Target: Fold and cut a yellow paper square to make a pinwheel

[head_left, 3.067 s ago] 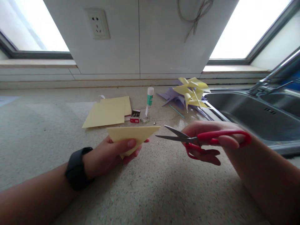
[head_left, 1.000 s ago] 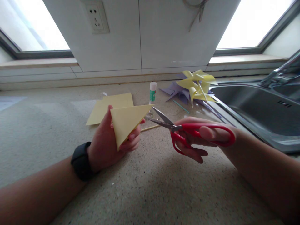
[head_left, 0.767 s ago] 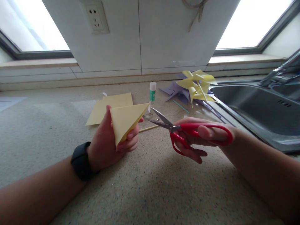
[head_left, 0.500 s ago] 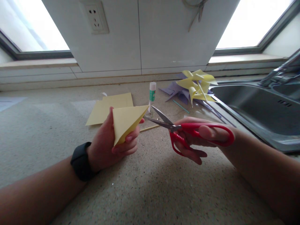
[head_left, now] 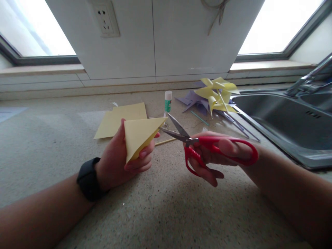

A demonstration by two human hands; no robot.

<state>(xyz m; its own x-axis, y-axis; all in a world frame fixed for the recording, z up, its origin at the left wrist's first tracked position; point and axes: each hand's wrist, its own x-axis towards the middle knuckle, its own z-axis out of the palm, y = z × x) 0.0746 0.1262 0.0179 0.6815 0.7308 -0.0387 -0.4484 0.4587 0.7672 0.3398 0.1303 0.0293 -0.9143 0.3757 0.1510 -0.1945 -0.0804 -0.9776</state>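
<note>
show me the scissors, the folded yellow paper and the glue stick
red-handled scissors (head_left: 191, 141): head view, on the pivot where the open blades meet the handles
folded yellow paper (head_left: 138, 135): head view, middle of the triangle's front face
glue stick (head_left: 167, 104): head view, on the green label below the white cap

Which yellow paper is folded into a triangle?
The paper held in the left hand, by the tips of the scissors. The other yellow sheets lie flat on the counter behind it.
</note>
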